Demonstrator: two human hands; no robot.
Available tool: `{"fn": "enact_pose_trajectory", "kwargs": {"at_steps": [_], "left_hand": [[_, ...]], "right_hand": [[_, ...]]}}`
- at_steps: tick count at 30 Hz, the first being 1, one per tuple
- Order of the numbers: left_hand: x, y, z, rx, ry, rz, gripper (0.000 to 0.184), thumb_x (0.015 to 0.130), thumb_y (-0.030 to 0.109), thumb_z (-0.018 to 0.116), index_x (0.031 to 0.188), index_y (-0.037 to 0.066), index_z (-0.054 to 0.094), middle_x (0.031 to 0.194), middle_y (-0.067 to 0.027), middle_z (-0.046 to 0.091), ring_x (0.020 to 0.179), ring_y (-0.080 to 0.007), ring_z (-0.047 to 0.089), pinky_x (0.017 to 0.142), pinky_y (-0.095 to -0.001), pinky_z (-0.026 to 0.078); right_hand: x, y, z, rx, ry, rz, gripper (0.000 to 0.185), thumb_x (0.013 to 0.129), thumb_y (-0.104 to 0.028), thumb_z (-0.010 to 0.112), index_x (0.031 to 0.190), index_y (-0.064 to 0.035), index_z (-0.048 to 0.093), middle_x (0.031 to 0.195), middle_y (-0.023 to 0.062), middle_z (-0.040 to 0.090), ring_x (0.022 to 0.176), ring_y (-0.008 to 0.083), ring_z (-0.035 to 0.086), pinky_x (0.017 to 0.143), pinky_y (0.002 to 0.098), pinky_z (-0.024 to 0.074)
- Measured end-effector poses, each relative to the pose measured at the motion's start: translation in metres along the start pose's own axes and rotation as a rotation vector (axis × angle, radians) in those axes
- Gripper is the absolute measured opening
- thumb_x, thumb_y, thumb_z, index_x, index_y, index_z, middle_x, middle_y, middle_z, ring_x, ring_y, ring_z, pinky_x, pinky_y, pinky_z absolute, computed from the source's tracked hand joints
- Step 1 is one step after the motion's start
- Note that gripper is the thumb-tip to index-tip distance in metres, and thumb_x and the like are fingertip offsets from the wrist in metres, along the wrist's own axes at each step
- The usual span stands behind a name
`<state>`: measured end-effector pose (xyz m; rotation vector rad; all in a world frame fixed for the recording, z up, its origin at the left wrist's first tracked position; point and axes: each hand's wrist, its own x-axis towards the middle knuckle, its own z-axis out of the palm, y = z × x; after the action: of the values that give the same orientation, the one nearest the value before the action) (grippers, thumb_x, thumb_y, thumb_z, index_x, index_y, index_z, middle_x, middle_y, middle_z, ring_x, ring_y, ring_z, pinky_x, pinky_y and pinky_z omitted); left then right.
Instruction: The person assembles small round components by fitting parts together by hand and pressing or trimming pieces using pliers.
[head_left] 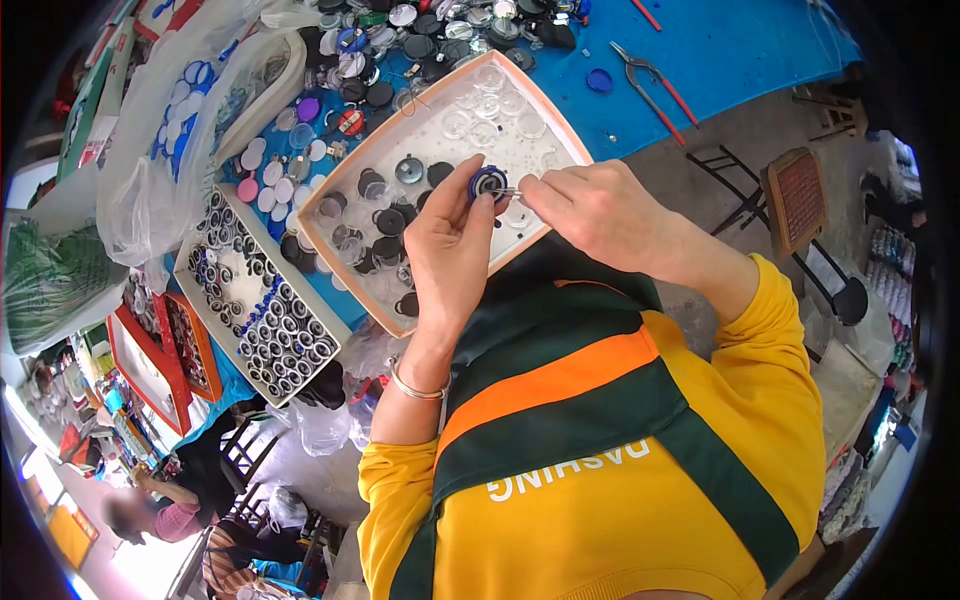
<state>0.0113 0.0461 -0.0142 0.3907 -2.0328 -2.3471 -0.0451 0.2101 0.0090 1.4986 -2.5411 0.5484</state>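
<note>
L. hand [447, 250] grips round, ringed blue part [487, 181]; R. hand [595, 212] pinches thin metal tool [509, 192] at it, above shallow rect. box [425, 130].

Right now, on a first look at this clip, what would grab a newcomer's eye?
Probably the bright yellow sweatshirt with its orange stripe, across the lower frame. Above it, over an orange-rimmed tray, the left hand holds a small dark-blue round part while the right hand holds a thin metal piece to it. Red-handled pliers stand out at upper right.
</note>
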Motion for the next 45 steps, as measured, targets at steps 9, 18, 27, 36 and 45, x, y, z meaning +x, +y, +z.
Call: {"fn": "enact_pose_trajectory", "kwargs": {"at_steps": [9,18,27,36,45], "left_hand": [[-0.002,-0.005,0.005,0.114,0.093,0.116,0.029,0.086,-0.005,0.051,0.115,-0.008,0.052,0.103,-0.0142,0.061,0.091,-0.0170,0.061,0.082,-0.0270,0.051],[-0.001,-0.013,-0.005,0.311,0.039,0.133,0.029,0.084,-0.006,0.055,0.113,-0.005,0.055,0.099,-0.0089,0.063,0.089,-0.0116,0.060,0.077,-0.0227,0.049],[0.000,-0.014,-0.008,0.333,0.009,0.151,0.029,0.083,-0.006,0.057,0.112,-0.005,0.056,0.097,-0.0074,0.063,0.087,-0.0107,0.061,0.075,-0.0216,0.048],[0.006,-0.008,-0.007,-0.114,0.051,0.018,0.027,0.084,-0.006,0.053,0.111,-0.008,0.052,0.098,-0.0149,0.062,0.088,-0.0184,0.062,0.075,-0.0272,0.053],[0.003,-0.016,-0.002,-0.231,0.053,0.010,0.026,0.084,-0.007,0.052,0.110,-0.008,0.050,0.101,-0.0181,0.062,0.087,-0.0206,0.063,0.076,-0.0276,0.052]], "right_hand": [[0.006,-0.005,0.006,0.432,0.037,0.292,0.013,0.080,-0.009,0.058,0.070,-0.0009,0.054,0.057,0.0143,0.055,0.054,0.0308,0.057,0.051,0.0363,0.0445],[0.016,0.014,-0.005,0.962,-0.316,0.591,0.016,0.085,-0.012,0.055,0.077,0.0003,0.061,0.054,0.0016,0.054,0.045,0.0065,0.049,0.042,0.0211,0.0358],[0.025,0.025,-0.008,1.023,-0.427,0.612,0.022,0.083,-0.017,0.057,0.071,0.0017,0.059,0.057,0.0033,0.055,0.046,0.0073,0.048,0.043,0.0214,0.0375],[0.005,0.001,0.003,1.268,-0.260,0.788,0.017,0.084,-0.014,0.057,0.077,0.0006,0.061,0.057,0.0018,0.055,0.043,0.0036,0.045,0.041,0.0187,0.0343],[-0.002,-0.017,0.022,1.635,-0.086,0.959,0.019,0.088,-0.017,0.055,0.081,0.0001,0.061,0.058,0.0022,0.055,0.042,0.0056,0.047,0.038,0.0175,0.0321]]}}
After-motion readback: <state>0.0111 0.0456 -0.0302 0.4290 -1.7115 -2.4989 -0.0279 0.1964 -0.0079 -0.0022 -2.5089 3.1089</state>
